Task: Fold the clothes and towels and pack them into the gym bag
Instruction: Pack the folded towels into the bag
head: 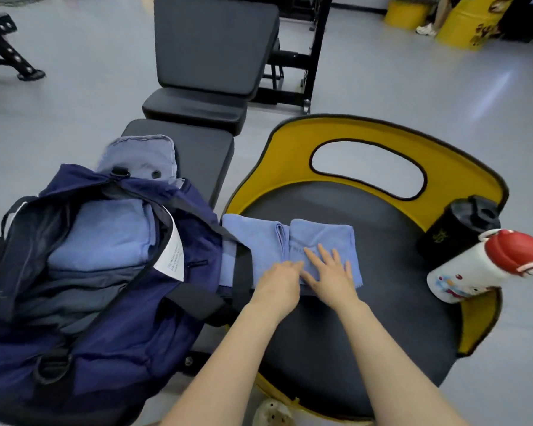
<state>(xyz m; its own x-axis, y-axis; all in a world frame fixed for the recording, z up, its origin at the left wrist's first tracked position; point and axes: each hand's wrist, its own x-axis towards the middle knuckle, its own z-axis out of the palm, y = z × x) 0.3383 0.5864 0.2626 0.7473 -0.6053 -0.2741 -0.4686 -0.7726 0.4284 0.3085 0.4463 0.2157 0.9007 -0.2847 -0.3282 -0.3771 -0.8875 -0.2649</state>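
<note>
Towel: a light blue towel (320, 241) lies partly folded on the black round seat, its right part doubled over into a thicker pad, its left part flat and running under a strap of the bag.
Left hand: the left hand (279, 282) lies palm down on the near edge of the towel, at the fold line; fingers look bent at the tips against the cloth, though whether they pinch it cannot be told.
Right hand: the right hand (330, 272) lies flat on the doubled part of the towel, fingers straight and spread, pressing down; it holds nothing.
Hands together: the two hands are just beside each other, fingertips nearly touching, both on the near half of the towel.
Gym bag: a navy gym bag (111, 318) stands open to the left of the towel, on the near end of a black padded bench; its right side touches the towel.
Inside the bag: folded light blue cloth (105, 235) fills the far part, with darker grey cloth (68, 290) nearer.
Surface: the seat (366, 333) is a black round cushion with a yellow backrest (290, 149) on its far side.
Bottles: a black bottle (462, 229) and a white bottle with a red cap (480, 265) sit at the right edge of the seat, touching each other, well apart from the towel.
Bench: the black bench (210, 56) runs from the bag away to the far side.
</note>
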